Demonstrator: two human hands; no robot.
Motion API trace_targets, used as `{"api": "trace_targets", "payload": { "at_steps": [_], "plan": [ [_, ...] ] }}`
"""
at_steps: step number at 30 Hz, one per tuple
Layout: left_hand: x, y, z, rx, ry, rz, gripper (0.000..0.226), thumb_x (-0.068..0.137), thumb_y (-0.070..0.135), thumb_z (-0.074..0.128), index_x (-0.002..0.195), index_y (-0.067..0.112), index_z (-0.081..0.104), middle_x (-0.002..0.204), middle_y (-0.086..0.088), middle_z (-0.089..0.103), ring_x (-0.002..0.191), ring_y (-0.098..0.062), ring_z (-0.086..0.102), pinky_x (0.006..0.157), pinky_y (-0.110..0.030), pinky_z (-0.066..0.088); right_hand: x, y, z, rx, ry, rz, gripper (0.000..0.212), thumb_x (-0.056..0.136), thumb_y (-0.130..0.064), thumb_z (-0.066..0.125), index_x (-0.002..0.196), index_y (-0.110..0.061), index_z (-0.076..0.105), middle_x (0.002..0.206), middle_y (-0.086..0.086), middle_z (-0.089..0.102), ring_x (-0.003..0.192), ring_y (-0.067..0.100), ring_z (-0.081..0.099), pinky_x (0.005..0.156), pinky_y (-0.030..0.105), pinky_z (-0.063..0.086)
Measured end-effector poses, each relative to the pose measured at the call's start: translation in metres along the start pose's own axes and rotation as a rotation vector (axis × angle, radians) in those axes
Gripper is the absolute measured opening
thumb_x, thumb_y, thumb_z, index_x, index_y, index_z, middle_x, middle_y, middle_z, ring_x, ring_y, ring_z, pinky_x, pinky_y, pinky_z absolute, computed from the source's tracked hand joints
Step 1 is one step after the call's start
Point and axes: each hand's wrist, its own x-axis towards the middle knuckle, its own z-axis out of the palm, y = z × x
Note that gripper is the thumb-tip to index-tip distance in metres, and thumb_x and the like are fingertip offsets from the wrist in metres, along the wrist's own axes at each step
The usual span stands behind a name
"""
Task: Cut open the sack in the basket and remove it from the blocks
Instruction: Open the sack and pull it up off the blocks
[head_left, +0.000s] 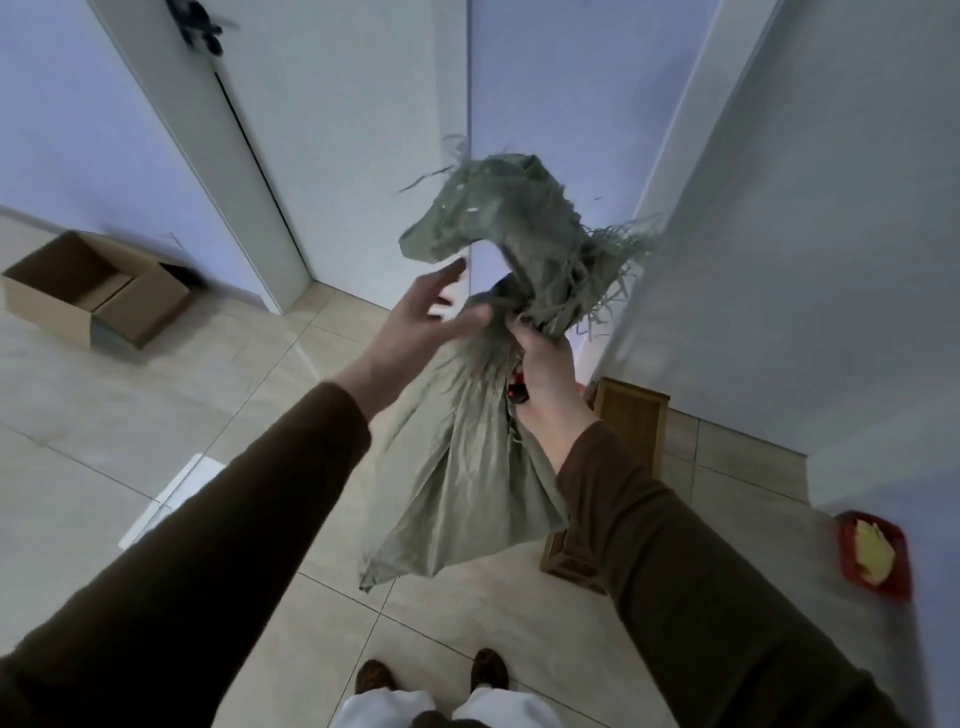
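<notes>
Sack (483, 467) off blocks, bunched in right hand (545, 364) with red tool; left hand (415, 322) spread, touching. Next: discard sack.

At centre frame the right hand (545, 364) grips the bunched neck of a grey-green woven sack (467, 478), which hangs limp above the tiled floor (208, 395); its frayed top flops over. The left hand (415, 322), fingers (447, 273) spread, touches the sack. An open cardboard box (93, 296) lies at left, a wooden block (631, 415) at right.
</notes>
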Motion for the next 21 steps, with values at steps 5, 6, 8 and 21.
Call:
{"api": "trace_targets", "payload": {
  "at_steps": [5,6,8,21],
  "plan": [
    [-0.039,-0.091,0.008,0.505,-0.094,-0.203,0.156,0.047,0.062,0.090,0.169,0.023,0.001,0.177,0.000,0.005,0.163,-0.022,0.010,0.133,-0.047,0.016,0.000,-0.024,0.034,0.194,-0.081,0.264,0.027,0.104,-0.015,0.061,0.127,-0.001,0.068,0.108,0.013,0.074,0.087,0.027,0.069,0.088,0.041,0.057],
    [-0.035,-0.093,0.018,0.453,-0.049,-0.200,0.142,0.049,0.057,0.090,0.167,0.017,0.021,0.174,-0.007,0.020,0.160,-0.025,0.023,0.130,-0.049,0.024,0.000,-0.025,0.043,0.201,-0.102,0.296,0.021,0.105,-0.015,0.059,0.119,-0.003,0.070,0.111,0.012,0.073,0.085,0.026,0.068,0.098,0.040,0.055],
    [-0.015,-0.088,0.034,0.293,0.130,-0.137,0.081,0.071,0.034,0.087,0.143,0.009,0.059,0.146,-0.019,0.061,0.136,-0.033,0.058,0.114,-0.055,0.048,0.004,-0.028,0.057,0.132,-0.148,0.329,0.018,0.105,-0.019,0.061,0.112,-0.005,0.071,0.129,0.015,0.070,0.100,0.030,0.071,0.106,0.038,0.051],
    [0.060,-0.029,0.043,-0.230,0.318,-0.309,0.038,0.102,0.018,0.065,0.137,0.003,0.063,0.119,-0.015,0.075,0.102,-0.028,0.074,0.081,-0.033,0.064,0.026,-0.015,-0.101,-0.595,-0.007,-0.199,0.051,0.084,-0.042,0.084,0.129,-0.028,0.064,0.089,-0.003,0.065,0.063,0.006,0.056,0.061,0.027,0.050]
  ]
}}
